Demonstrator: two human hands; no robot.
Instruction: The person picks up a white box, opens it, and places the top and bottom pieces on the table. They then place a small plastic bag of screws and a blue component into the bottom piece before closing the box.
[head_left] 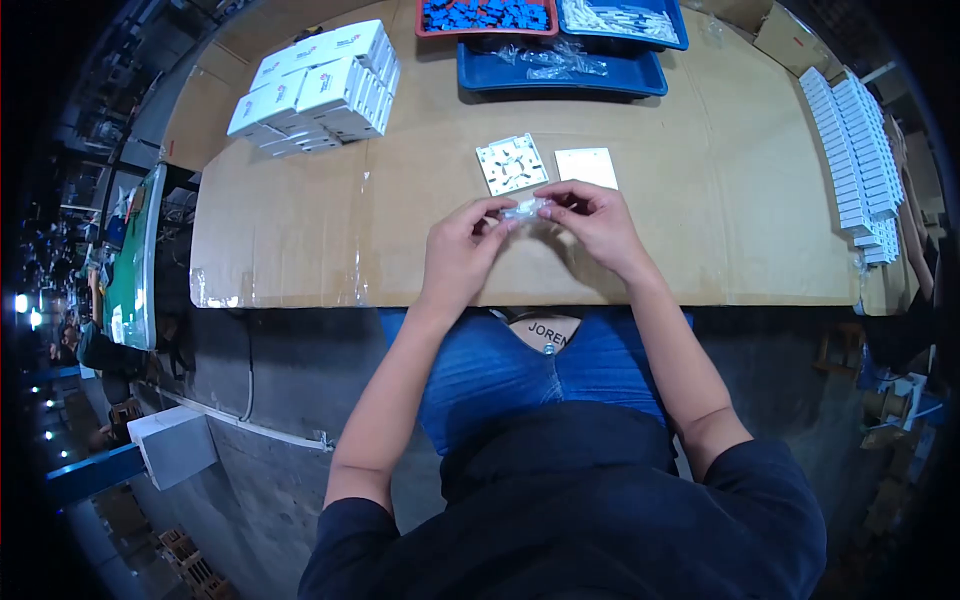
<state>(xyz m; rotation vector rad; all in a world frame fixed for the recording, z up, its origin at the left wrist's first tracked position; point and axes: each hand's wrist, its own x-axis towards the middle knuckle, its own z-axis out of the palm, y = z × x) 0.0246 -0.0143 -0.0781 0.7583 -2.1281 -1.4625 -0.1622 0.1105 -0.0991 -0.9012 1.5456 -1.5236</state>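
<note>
My left hand [462, 248] and my right hand [603, 230] meet over the cardboard-covered table [650, 265]. Between their fingertips is a small clear plastic bag [525, 209] with something whitish in it, too small to make out. Both hands pinch it, one at each end. Just beyond lies a white square plastic housing [512, 164], its moulded inner side facing up. Beside it, partly behind my right hand, is a plain white square cover [588, 167].
Stacked white boxes [320, 88] stand at the back left. A red tray [486, 33] of blue parts, a blue tray [683, 40] of white pieces and another blue tray [562, 92] with clear bags sit at the back. Stacked white units [850, 155] line the right edge.
</note>
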